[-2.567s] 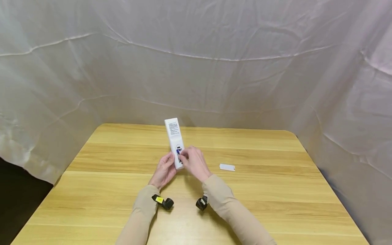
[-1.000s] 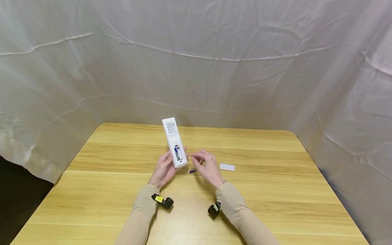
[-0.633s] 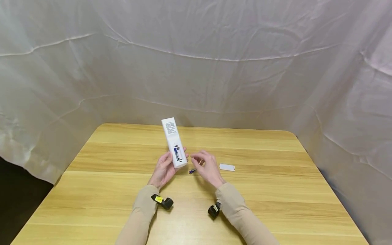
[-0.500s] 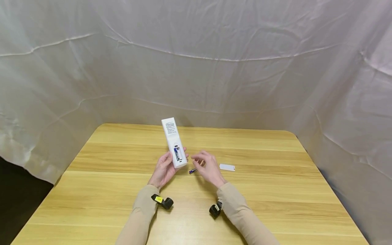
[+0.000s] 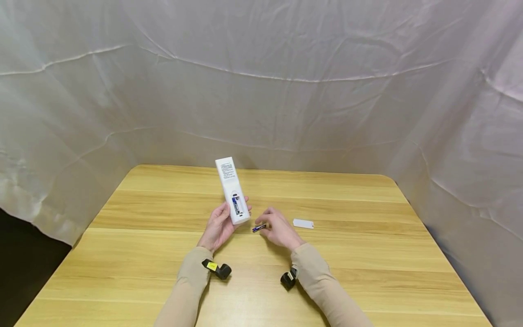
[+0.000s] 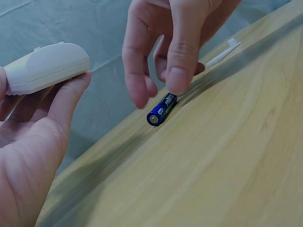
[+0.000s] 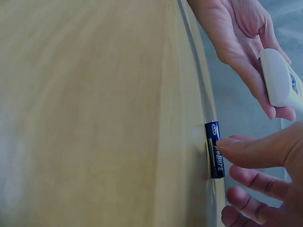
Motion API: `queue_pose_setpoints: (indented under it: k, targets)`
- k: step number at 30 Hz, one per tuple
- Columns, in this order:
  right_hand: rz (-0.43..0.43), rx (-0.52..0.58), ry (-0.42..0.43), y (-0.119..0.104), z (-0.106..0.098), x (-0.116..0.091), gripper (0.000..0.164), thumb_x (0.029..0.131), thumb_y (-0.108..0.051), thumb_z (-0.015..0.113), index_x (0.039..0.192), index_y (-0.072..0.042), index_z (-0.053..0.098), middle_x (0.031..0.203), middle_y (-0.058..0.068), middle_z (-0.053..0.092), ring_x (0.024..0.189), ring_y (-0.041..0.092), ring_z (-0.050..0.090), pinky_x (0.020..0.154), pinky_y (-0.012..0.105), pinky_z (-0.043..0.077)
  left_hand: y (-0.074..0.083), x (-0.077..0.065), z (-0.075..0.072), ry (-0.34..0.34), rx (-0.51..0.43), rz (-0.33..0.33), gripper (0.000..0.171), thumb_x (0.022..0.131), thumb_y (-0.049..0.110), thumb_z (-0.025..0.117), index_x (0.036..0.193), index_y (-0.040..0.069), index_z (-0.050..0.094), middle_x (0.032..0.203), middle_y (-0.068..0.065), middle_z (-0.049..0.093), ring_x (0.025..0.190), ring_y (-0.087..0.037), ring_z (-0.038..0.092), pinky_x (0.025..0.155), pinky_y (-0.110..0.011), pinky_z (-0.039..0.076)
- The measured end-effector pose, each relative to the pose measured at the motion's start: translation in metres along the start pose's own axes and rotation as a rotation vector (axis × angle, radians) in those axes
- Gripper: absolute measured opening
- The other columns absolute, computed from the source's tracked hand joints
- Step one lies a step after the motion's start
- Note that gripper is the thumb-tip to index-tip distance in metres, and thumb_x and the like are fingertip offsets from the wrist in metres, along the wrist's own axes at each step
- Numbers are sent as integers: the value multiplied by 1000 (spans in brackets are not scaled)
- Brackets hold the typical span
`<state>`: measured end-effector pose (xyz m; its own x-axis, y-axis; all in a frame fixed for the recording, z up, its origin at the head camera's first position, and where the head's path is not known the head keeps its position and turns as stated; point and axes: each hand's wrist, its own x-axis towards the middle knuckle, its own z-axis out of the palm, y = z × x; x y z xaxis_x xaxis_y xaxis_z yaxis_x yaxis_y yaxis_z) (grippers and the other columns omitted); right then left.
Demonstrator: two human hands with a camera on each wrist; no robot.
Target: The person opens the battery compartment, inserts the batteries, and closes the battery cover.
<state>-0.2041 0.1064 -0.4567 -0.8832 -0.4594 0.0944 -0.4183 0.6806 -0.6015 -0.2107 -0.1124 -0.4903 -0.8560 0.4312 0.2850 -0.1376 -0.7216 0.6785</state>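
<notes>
My left hand (image 5: 218, 228) grips a white remote control (image 5: 230, 188), back side up, above the table. Its battery compartment is uncovered: one blue battery (image 5: 236, 205) sits in the left slot, and the right slot is bare. A second blue battery (image 6: 160, 112) lies on the table to the right of the remote. Over this loose battery is my right hand (image 5: 279, 230), thumb and fingers apart on either side. In the right wrist view the thumb (image 7: 251, 150) overlaps the battery's edge; whether it touches is unclear.
A small white battery cover (image 5: 303, 223) lies on the wooden table (image 5: 351, 254), just right of my right hand. Pale grey fabric (image 5: 261, 100) hangs behind the table and along its sides.
Earlier my right hand was at the remote's battery compartment; it then moved right, and a battery lay on the table. Since then the right hand has lowered around that battery. The left hand stays put.
</notes>
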Motion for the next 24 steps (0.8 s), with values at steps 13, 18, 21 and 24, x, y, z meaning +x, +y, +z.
queue_pose_setpoints:
  k: [13, 18, 21, 24]
  targets:
    - [45, -31, -46, 1, 6, 6, 13, 88, -9, 74, 101, -10, 74, 103, 5, 57, 97, 21, 53, 91, 42, 53, 0, 0, 1, 21, 16, -15, 62, 111, 18, 29, 161, 1, -4, 157, -18, 40, 136, -28, 55, 114, -36, 49]
    - [61, -63, -65, 1, 8, 8, 5, 90, -10, 73, 94, -8, 71, 97, 4, 59, 93, 18, 54, 87, 37, 54, 1, -1, 2, 16, 17, -18, 63, 111, 19, 31, 160, 2, -5, 148, -8, 51, 134, -25, 57, 112, -35, 50]
    - [54, -49, -65, 1, 8, 8, 5, 92, -9, 70, 96, -6, 70, 94, 5, 64, 87, 18, 59, 82, 35, 56, 1, -1, 1, 14, 14, -17, 63, 111, 19, 30, 160, 2, -5, 145, -5, 54, 134, -25, 57, 112, -35, 51]
    - [44, -11, -56, 2, 9, 7, 16, 97, -8, 63, 111, -5, 69, 104, 11, 71, 95, 24, 66, 88, 41, 59, 1, -1, 1, 17, 15, -15, 63, 111, 20, 31, 161, 2, -5, 146, -6, 53, 135, -26, 56, 112, -35, 50]
